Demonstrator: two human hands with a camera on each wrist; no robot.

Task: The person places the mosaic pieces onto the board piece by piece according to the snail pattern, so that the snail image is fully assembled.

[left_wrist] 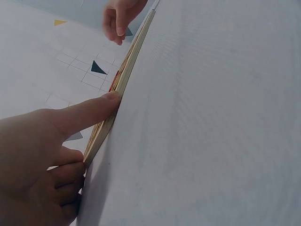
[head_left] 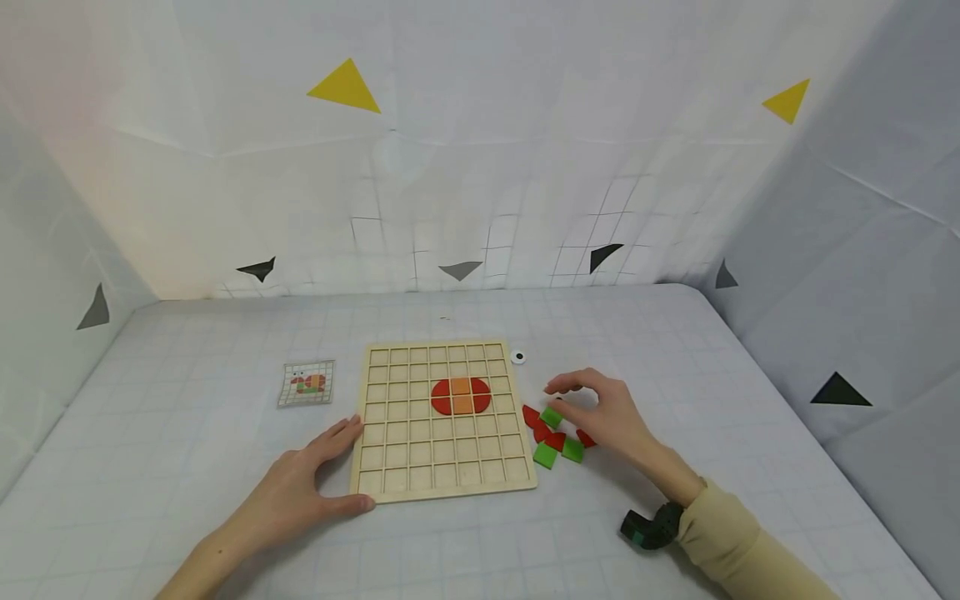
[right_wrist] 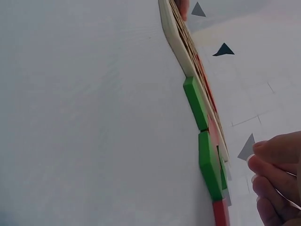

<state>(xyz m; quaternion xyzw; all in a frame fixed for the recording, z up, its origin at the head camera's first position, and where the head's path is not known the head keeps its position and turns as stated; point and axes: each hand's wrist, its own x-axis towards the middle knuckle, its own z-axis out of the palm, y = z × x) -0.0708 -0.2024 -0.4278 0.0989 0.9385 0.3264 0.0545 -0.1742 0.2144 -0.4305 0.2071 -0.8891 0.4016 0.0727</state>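
A wooden grid board (head_left: pixel 420 477) lies flat on the table. Red rounded pieces (head_left: pixel 441 397) and orange squares (head_left: pixel 461 403) sit together in its cells. My left hand (head_left: pixel 296 483) rests at the board's left side, thumb at the near-left corner and fingertips on the left edge. In the left wrist view the thumb (left_wrist: pixel 89 113) lies straight against the rim. My right hand (head_left: pixel 603 412) hovers over loose pieces, thumb and index finger bent with a gap between them. Below it are green squares (head_left: pixel 545 455) and red pieces (head_left: pixel 555 442). I see nothing between its fingers (right_wrist: pixel 270 165).
A small pattern card (head_left: pixel 306 383) lies left of the board. A white eye disc (head_left: pixel 518 357) is by its far-right corner. One dark curved object (head_left: pixel 651 527) lies beside the right sleeve. White cloth walls (head_left: pixel 480 150) with triangle markers enclose the table.
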